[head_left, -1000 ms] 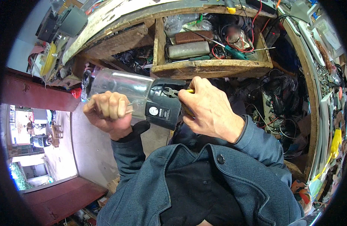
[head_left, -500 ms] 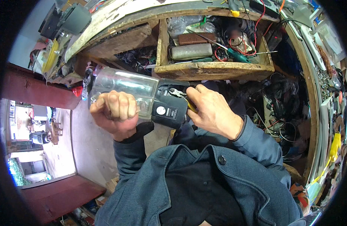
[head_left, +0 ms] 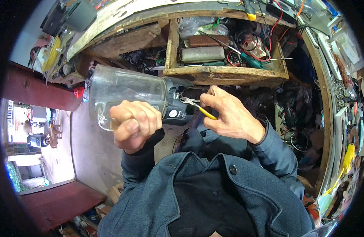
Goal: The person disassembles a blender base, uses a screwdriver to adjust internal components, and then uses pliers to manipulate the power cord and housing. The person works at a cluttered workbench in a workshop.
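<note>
Lying on its side before me is a clear blender jar [head_left: 130, 85] with a black base [head_left: 176, 106], its bottom end turned to the right. My left hand [head_left: 136, 123] is closed in a fist around the jar's handle, which is mostly hidden by the fingers. In my right hand [head_left: 235, 114] are pliers with a yellow handle [head_left: 206, 112]. Their metal jaws lie at the base's bottom end; whether they touch it I cannot tell. The thumb and fingers hold the pliers loosely.
Beyond the jar, an open wooden drawer [head_left: 229, 74] holds two oblong cases, a green-handled screwdriver [head_left: 251, 61] and red wires. A cluttered workbench [head_left: 118, 21] runs along the back. Cables and black bags fill the space under the right side. A dark red door panel [head_left: 43, 87] stands left.
The jar has rolled and tipped in my left hand, which has shifted right. My right hand has moved slightly right and down, bringing more of the pliers into sight outside the base.
</note>
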Action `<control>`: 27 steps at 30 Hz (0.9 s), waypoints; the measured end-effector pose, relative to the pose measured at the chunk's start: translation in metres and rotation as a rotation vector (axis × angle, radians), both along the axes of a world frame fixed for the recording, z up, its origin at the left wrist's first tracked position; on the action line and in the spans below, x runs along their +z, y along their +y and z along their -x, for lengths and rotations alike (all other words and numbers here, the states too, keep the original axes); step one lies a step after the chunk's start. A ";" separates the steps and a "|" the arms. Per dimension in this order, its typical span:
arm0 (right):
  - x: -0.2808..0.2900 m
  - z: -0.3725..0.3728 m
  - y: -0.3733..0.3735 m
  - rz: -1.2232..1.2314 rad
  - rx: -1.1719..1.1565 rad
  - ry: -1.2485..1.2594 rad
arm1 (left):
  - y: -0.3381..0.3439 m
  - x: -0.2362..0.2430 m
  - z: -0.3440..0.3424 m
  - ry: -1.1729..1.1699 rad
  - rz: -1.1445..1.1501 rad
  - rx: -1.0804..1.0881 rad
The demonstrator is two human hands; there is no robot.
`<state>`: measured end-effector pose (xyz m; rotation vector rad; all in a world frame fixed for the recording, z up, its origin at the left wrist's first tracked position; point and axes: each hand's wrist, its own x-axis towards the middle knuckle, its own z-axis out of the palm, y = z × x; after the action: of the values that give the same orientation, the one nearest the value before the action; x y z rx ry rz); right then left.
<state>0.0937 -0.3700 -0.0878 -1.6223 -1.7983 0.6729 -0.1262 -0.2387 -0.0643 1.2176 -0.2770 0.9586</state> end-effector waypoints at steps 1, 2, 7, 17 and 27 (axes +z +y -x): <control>-0.001 0.001 0.001 0.011 0.012 0.019 | -0.006 0.000 -0.001 0.005 0.035 0.037; -0.001 0.002 0.002 0.009 0.013 0.035 | -0.008 0.000 -0.003 0.017 -0.009 0.053; 0.000 0.010 0.008 0.025 0.009 0.120 | -0.021 -0.007 -0.007 0.053 -0.098 0.098; 0.003 0.004 0.010 0.051 0.098 0.161 | -0.024 0.004 -0.006 0.045 -0.130 0.049; 0.073 -0.013 0.006 -0.183 -0.020 0.040 | 0.001 0.078 -0.017 -0.198 -0.092 -0.198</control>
<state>0.1067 -0.3642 -0.0145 -1.4930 -1.7581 0.5125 -0.1096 -0.2378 0.0141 1.1558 -0.5938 0.9018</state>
